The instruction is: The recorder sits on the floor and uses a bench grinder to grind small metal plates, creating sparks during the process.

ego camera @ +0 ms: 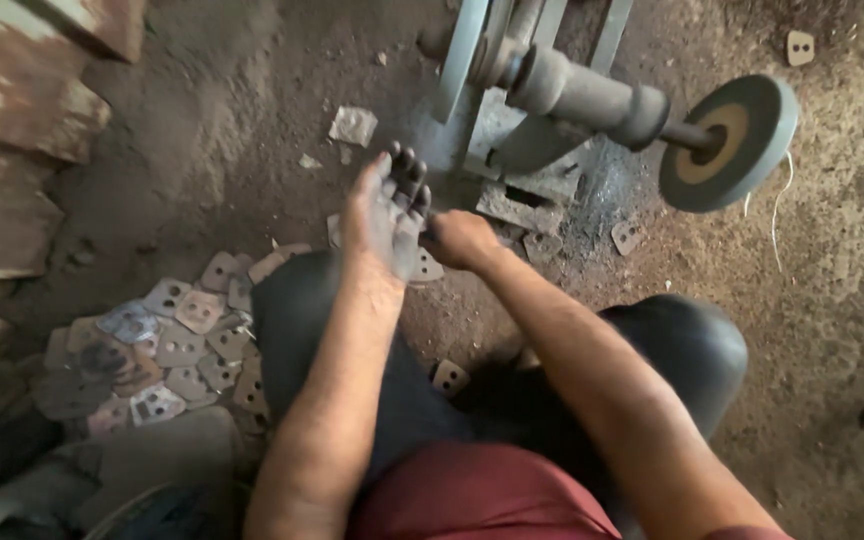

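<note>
My left hand [384,205] is raised over my left knee, palm up, its blackened fingers apart and nothing visible in it. My right hand [459,240] is curled closed right beside it, its knuckles touching the left hand's fingertips; whether it pinches anything is hidden. A small flat metal plate with two holes [425,267] lies on the ground just under both hands. Another plate [449,377] sits between my legs. To my left, a pile of several similar plates [172,340] lies on the dirt.
A bench grinder stands ahead, its grey shaft [582,95] carrying a round grinding wheel [727,143] at the right. Loose plates [626,236] [800,47] lie near it. Rusty metal sheets [12,110] line the left side. The floor is dusty earth [842,280].
</note>
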